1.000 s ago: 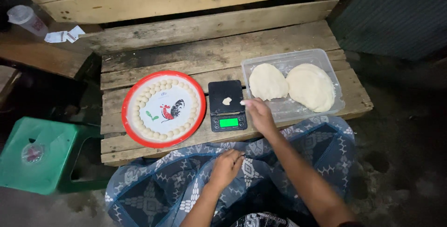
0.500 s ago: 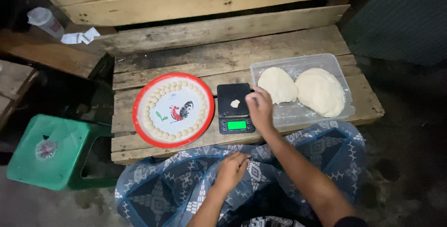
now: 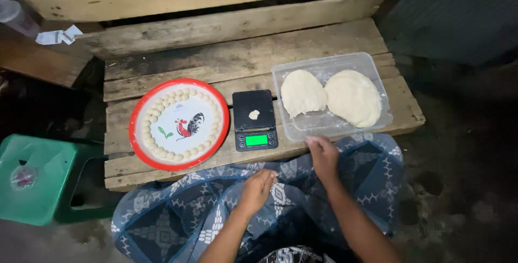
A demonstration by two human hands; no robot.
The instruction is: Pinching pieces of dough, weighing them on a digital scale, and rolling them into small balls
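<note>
**Hands resting near a scale and dough tray**

Right hand (image 3: 322,154) is hovering palm down at the near edge of the wooden surface (image 3: 226,58), fingers loosely together and holding nothing, just beside the front rim of a clear plastic tray (image 3: 377,87). Two pale dough lumps (image 3: 329,97) are lying side by side in that tray. Left hand (image 3: 259,183) is resting on the blue patterned cloth (image 3: 178,214) over the lap, fingers relaxed and empty. A small dough piece (image 3: 253,114) is sitting on the black digital scale (image 3: 254,120), its green display glowing. Left of the scale, a red-rimmed round plate (image 3: 137,117) is carrying a ring of small dough balls (image 3: 154,113). A green stool (image 3: 35,179) is standing at far left.
</note>
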